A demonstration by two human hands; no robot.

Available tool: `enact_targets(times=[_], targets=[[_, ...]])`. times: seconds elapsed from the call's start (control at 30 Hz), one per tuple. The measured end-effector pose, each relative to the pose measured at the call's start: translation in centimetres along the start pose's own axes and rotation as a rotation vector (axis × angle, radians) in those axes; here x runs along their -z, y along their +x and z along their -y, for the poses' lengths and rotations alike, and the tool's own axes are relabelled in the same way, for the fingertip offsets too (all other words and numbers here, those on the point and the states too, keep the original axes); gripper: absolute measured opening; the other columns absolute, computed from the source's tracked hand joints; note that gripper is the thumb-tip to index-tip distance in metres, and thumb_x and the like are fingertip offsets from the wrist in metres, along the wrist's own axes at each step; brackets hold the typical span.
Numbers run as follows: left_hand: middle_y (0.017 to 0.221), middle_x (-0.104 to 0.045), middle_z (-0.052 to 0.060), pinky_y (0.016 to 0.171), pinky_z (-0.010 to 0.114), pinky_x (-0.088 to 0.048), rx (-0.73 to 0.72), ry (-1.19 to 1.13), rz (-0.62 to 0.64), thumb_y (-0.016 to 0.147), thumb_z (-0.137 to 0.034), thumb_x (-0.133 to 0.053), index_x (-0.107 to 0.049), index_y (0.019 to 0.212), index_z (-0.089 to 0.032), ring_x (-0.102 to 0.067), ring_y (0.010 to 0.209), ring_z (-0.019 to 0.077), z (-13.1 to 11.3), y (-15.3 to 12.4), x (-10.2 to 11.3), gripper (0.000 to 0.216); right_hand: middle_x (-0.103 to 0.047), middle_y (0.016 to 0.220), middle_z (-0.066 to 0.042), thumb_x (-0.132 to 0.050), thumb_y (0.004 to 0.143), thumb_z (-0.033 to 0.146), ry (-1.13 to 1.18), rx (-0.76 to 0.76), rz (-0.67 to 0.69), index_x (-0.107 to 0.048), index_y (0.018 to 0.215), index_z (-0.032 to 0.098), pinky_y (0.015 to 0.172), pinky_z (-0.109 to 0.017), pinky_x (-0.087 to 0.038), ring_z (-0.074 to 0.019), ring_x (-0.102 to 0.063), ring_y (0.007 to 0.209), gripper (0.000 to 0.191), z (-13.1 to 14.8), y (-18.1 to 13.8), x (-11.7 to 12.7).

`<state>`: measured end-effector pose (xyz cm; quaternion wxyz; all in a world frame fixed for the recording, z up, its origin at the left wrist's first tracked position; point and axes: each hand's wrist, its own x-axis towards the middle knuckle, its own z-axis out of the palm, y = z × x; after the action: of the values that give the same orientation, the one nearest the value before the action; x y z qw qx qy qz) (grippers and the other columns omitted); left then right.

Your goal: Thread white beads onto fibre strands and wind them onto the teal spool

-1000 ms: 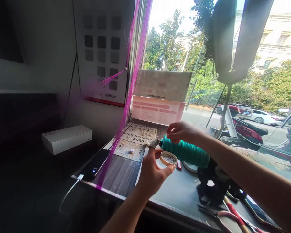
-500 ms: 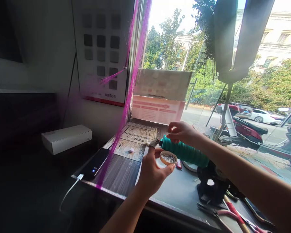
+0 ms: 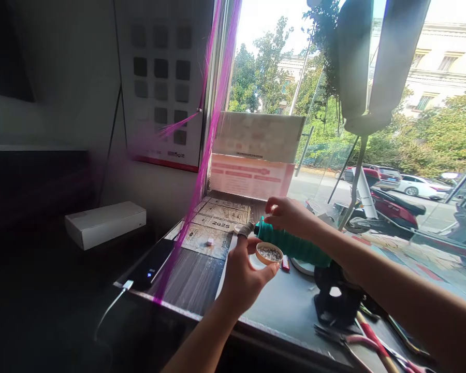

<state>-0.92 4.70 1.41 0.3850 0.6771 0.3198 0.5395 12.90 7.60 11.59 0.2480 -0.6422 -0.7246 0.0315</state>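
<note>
Deep shadow fills the left side of the frame, where a white box lies in the dim area below a pale wall board marked with grey squares. Right of the box, at the table's left corner, a black device shows a small blue light and has a white cable at its near end. Magenta strands run down from the top centre to the table edge. Just right of them, a worn sheet printed "2025" lies flat, with a small pale block on it.

Near the lower centre, the left hand is partly closed, gripping a shallow round dish between thumb and fingers; small pale grains fill the dish. Grey wrapping circles its raised index finger. Beyond and to the right, the right hand is loosely curled over a ribbed teal cylinder; whether its fingertips pinch anything cannot be told. A black stand is at the cylinder's right end. Pliers lie at the lower right, and parked vehicles show through the glass above.
</note>
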Motion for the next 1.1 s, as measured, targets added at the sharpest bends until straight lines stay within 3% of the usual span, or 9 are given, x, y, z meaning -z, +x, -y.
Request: enact_targets(times=[0.07,0.2,0.27,0.47,0.63,0.77,0.97,1.1], targets=[[0.089,-0.063,0.003,0.074,0.028,-0.046,0.008,-0.012,0.005,0.064,-0.020,-0.068,-0.052,0.097,-0.019,-0.060,0.084,0.0178,-0.2,-0.1,0.1,0.037,-0.058,0.057,0.002,-0.056,0.070,0.022,-0.096,0.050,0.001,-0.058,0.070,0.019,0.052,-0.022,-0.034,-0.0104,-0.050,0.054,0.004,0.3,-1.0,0.6],[0.090,-0.063,0.004,0.070,0.027,-0.046,0.028,0.000,0.015,0.063,-0.021,-0.069,-0.051,0.096,-0.018,-0.059,0.084,0.0185,-0.5,-0.1,-0.2,0.038,-0.054,0.053,0.002,-0.058,0.067,0.022,-0.344,0.222,0.280,-0.066,0.063,0.022,0.050,-0.022,-0.027,-0.0088,-0.042,0.050,0.008,0.4,-3.0,0.8],[0.090,-0.063,0.005,0.071,0.028,-0.046,0.024,0.026,0.012,0.063,-0.021,-0.069,-0.051,0.096,-0.018,-0.059,0.084,0.0189,-0.6,-0.1,-0.4,0.038,-0.052,0.050,0.001,-0.059,0.066,0.024,-0.454,0.234,0.341,-0.066,0.062,0.022,0.048,-0.024,-0.023,-0.0096,-0.040,0.049,0.008,0.6,-3.6,0.3],[0.088,-0.064,0.004,0.069,0.028,-0.045,0.001,0.023,0.018,0.064,-0.020,-0.067,-0.051,0.094,-0.018,-0.060,0.081,0.0183,-0.7,-0.1,-1.1,0.034,-0.056,0.056,-0.003,-0.051,0.067,0.015,-0.552,0.171,0.337,-0.063,0.059,0.017,0.048,-0.025,-0.021,-0.0103,-0.041,0.051,0.014,1.2,-3.9,-0.6],[0.088,-0.064,0.003,0.073,0.028,-0.045,-0.009,0.001,0.017,0.064,-0.021,-0.068,-0.050,0.094,-0.019,-0.061,0.080,0.0170,-0.6,0.0,-1.3,0.035,-0.057,0.055,-0.001,-0.050,0.066,0.012,-0.491,0.201,0.279,-0.066,0.062,0.019,0.049,-0.024,-0.022,-0.0097,-0.040,0.051,0.017,0.2,-3.5,0.0],[0.088,-0.064,0.002,0.073,0.027,-0.045,-0.020,-0.010,0.025,0.065,-0.019,-0.068,-0.049,0.095,-0.019,-0.061,0.080,0.0163,-0.6,0.1,-1.5,0.036,-0.059,0.059,0.000,-0.054,0.067,0.017,-0.384,0.189,0.321,-0.068,0.070,0.022,0.050,-0.023,-0.024,-0.0096,-0.042,0.053,0.015,0.1,-3.6,0.3],[0.086,-0.064,0.002,0.071,0.028,-0.045,-0.014,0.006,0.032,0.064,-0.018,-0.066,-0.049,0.093,-0.019,-0.060,0.079,0.0167,-1.0,0.1,-1.6,0.034,-0.052,0.051,0.002,-0.051,0.065,0.012,-0.436,0.161,0.281,-0.064,0.058,0.019,0.050,-0.023,-0.023,-0.0080,-0.035,0.049,0.016,0.9,-4.0,-0.2],[0.085,-0.064,0.002,0.070,0.027,-0.045,-0.021,0.006,0.035,0.064,-0.020,-0.067,-0.050,0.093,-0.019,-0.060,0.078,0.0164,-1.0,0.2,-1.5,0.033,-0.055,0.053,0.001,-0.050,0.068,0.012,-0.413,0.163,0.267,-0.065,0.060,0.018,0.050,-0.023,-0.023,-0.0080,-0.039,0.050,0.018,0.8,-4.2,0.1]])
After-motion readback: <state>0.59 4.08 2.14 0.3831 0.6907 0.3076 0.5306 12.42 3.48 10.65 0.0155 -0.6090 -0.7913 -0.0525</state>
